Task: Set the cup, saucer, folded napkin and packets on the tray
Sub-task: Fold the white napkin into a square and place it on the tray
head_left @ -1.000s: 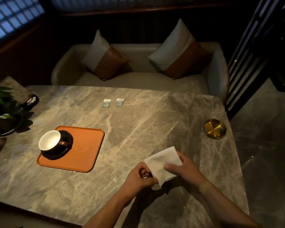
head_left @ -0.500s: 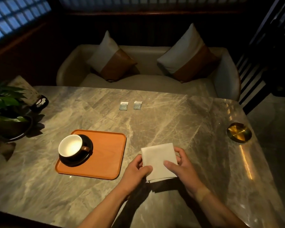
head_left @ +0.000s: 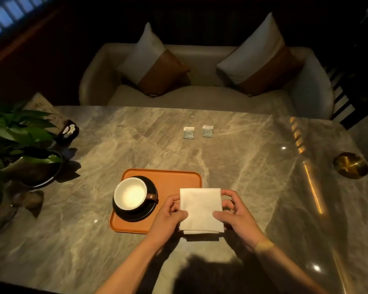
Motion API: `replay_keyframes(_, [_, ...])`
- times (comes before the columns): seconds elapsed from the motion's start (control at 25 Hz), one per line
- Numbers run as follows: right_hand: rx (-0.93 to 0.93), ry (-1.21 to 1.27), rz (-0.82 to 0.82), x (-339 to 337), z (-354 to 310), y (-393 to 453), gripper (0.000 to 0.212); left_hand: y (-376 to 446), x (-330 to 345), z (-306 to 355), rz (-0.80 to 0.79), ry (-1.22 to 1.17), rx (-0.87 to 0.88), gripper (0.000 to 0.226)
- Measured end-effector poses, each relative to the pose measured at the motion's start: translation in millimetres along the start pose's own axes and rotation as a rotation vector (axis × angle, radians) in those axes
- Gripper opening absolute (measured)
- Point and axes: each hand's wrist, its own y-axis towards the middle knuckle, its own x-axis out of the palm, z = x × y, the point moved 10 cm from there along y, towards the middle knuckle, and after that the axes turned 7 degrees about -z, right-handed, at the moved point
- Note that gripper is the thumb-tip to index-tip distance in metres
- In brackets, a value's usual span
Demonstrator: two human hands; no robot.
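An orange tray (head_left: pixel 174 179) lies on the marble table. On its left half a cup (head_left: pixel 130 194), white inside, stands on a dark saucer (head_left: pixel 136 216). A folded white napkin (head_left: pixel 200 209) is held flat over the tray's right edge, partly past it. My left hand (head_left: pixel 168 217) pinches its left side, thumb on top. My right hand (head_left: pixel 236 217) pinches its right side the same way. Two small packets (head_left: pixel 188 132) (head_left: pixel 207 131) lie side by side farther back on the table.
A potted plant (head_left: pixel 19 145) stands at the table's left edge, with a small dark holder (head_left: pixel 67 132) behind it. A brass dish (head_left: pixel 350 165) sits at the right edge. A sofa (head_left: pixel 200 96) with two cushions is beyond the table.
Both hands carried the napkin leftward, from the bare table toward the tray, so that it now overlaps the tray's right edge. The view also shifted, bringing the tray to the centre.
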Motion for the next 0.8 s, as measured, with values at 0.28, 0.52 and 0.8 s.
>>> replay_keyframes(0.28, [0.073,-0.035,0.115,32,34,29,0.054,6,-57,-28,0.187,0.146,-0.039,0.033])
replay_keyframes(0.52, [0.130,-0.209,0.231,34,62,39,0.055,22,-71,-62,0.171,0.211,-0.129,0.045])
replay_keyframes(0.8, [0.137,-0.660,0.179,37,59,47,0.071,31,-59,-83,0.074,0.294,-0.089,0.065])
